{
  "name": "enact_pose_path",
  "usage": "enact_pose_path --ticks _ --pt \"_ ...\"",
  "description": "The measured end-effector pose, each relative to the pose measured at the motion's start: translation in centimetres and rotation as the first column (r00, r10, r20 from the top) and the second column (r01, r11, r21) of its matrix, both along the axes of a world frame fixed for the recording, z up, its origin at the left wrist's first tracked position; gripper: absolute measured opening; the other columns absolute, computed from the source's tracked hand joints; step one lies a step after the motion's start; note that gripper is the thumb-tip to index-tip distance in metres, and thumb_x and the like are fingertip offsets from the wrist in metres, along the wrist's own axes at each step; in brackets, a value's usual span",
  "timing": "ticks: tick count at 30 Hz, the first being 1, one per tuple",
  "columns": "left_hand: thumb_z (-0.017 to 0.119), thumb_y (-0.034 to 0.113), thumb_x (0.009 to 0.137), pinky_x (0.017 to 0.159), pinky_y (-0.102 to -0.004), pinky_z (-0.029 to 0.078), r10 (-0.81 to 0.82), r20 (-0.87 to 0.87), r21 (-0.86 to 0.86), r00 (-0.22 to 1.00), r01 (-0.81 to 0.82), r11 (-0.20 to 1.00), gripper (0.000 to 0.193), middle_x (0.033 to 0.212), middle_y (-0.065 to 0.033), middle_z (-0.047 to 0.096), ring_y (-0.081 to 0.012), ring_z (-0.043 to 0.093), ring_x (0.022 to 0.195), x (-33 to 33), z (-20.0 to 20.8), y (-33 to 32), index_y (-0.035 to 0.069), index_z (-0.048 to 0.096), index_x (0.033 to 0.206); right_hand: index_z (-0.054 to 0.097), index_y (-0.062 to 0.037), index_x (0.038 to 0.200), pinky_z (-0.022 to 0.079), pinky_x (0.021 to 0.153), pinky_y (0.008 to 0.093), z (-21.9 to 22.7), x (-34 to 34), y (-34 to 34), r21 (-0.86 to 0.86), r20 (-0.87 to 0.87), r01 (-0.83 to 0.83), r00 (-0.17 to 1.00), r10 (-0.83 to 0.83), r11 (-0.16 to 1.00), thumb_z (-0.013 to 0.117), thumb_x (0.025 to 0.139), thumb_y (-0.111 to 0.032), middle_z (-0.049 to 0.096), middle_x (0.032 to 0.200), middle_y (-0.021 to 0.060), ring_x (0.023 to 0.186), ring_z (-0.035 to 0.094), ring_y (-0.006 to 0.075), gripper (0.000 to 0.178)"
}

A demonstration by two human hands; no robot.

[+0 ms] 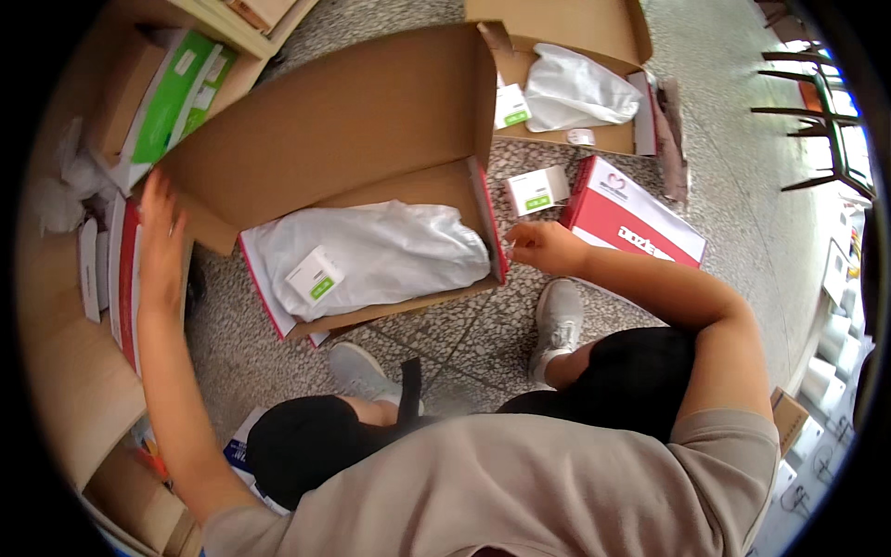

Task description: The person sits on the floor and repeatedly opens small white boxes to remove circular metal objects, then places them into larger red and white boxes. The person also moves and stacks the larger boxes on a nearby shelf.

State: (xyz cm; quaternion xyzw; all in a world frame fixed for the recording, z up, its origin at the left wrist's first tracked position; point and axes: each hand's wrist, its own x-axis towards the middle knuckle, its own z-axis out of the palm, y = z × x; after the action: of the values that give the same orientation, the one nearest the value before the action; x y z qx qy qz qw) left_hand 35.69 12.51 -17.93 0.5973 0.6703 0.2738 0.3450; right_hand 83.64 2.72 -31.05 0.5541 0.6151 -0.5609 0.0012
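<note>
An open cardboard box [474,185] with red side walls lies on the floor before me, its brown lid [343,111] raised at the back. Inside rests a white wrapped bundle [399,246], and a small white card with a green patch [316,276] lies on top of it. At the lid's left end is my left hand [161,243], fingers stretched out; whether it touches the lid I cannot tell. My right hand [548,247] hovers by the box's right wall, fingers loosely curled, thumb apart from them, with nothing plainly held.
Beyond stands a second open box [617,139] with another white bundle [580,88]. To the right lie a small white carton [538,190] and a closed red-and-white box [636,218]. Wooden shelving [56,306] with boxes lines the left; stacked chairs [821,121] stand far right.
</note>
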Motion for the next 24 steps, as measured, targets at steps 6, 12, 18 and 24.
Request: enact_pose_path --ticks 6,12,18,24 --pt "0.051 0.047 0.085 0.110 -0.0409 0.012 -0.330 -0.531 -0.337 0.780 0.163 0.927 0.069 0.146 -0.0203 0.013 -0.0347 0.010 0.136 0.6 -10.0 6.9 0.012 0.027 0.140 0.059 -0.0056 0.098 0.047 0.075 0.0418 0.8 -2.5 -1.0 0.381 0.017 -0.387 0.911 0.412 0.840 0.059 0.075 -0.018 0.059 0.087 0.0142 0.086 0.057 0.0336 0.026" --pt "0.060 0.039 0.079 0.108 -0.0415 0.020 -0.250 -0.588 -0.144 0.769 0.205 0.968 0.068 0.143 -0.0221 0.021 -0.0360 0.020 0.132 2.9 -11.2 3.2 0.009 0.034 0.136 0.058 -0.0049 0.100 0.047 0.077 0.0417 0.8 -3.3 -0.7 0.328 0.034 -0.493 0.858 0.512 0.806 0.059 0.075 -0.017 0.059 0.089 0.0155 0.087 0.057 0.0336 0.028" --pt "0.069 0.028 0.072 0.101 -0.0421 0.032 -0.499 -0.344 -0.337 0.795 0.392 0.856 0.067 0.130 -0.0191 0.038 -0.0353 0.036 0.121 3.6 -11.7 -5.3 0.005 0.041 0.128 0.057 -0.0028 0.105 0.046 0.080 0.0408 3.0 -5.3 2.3 0.270 0.025 -0.450 0.887 0.461 0.852 0.060 0.075 -0.017 0.059 0.094 0.0175 0.089 0.057 0.0345 0.033" --pt "0.075 0.027 0.061 0.097 -0.0422 0.036 -0.573 -0.585 -0.546 0.573 0.244 0.801 0.097 0.127 -0.0176 0.041 -0.0341 0.041 0.116 6.8 -12.2 -10.3 0.005 0.019 0.137 0.056 -0.0037 0.108 0.047 0.077 0.0391 3.0 -6.3 3.6 0.318 -0.122 -0.298 0.929 0.351 0.900 0.061 0.077 -0.018 0.059 0.093 0.0176 0.087 0.058 0.0332 0.034"
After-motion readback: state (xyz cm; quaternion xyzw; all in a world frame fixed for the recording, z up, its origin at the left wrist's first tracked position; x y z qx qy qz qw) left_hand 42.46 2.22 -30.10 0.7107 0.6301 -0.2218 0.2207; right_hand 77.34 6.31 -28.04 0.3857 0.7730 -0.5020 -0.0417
